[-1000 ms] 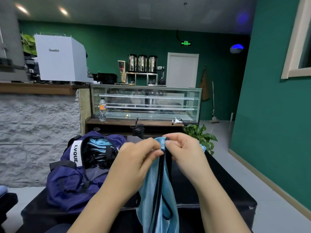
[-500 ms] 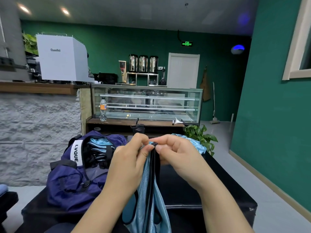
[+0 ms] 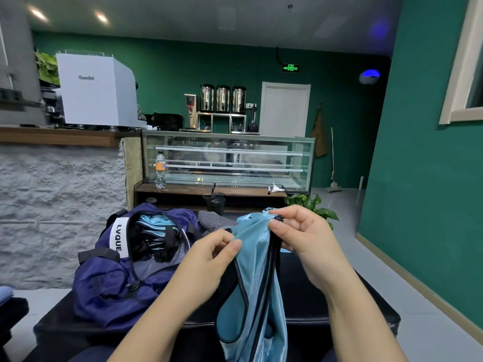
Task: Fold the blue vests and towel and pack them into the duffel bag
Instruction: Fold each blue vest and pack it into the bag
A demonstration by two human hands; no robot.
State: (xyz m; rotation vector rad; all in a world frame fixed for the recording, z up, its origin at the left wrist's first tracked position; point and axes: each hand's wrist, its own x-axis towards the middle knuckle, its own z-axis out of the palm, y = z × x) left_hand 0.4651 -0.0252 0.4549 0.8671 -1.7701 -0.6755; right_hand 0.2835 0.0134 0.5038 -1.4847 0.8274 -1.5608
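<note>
Blue mesh vest (image 3: pixel 257 278) with black trim hangs between both hands, above the black table (image 3: pixel 311 301), lower end running out of the bottom edge. Left hand (image 3: pixel 209 259) pinches the vest's upper left edge between thumb and forefinger, other fingers curled. Right hand (image 3: pixel 300 236) pinches the top corner at the black trim, thumb and forefinger tips together, remaining fingers curled in. Right hand sits higher than the left, fabric stretched between them.

Navy duffel bag (image 3: pixel 109 283) lies on the table's left side, unzipped, mouth open. Folded blue vests (image 3: pixel 156 226) with black trim are stacked inside. White strap label reads "LVQUE". Grey towel (image 3: pixel 211 222) lies on the table just right of the bag, behind the left hand; partly hidden.

Behind: glass display case (image 3: pixel 227 160), water bottle (image 3: pixel 160 169) on its ledge, potted plant (image 3: pixel 313 205) beside the table.
</note>
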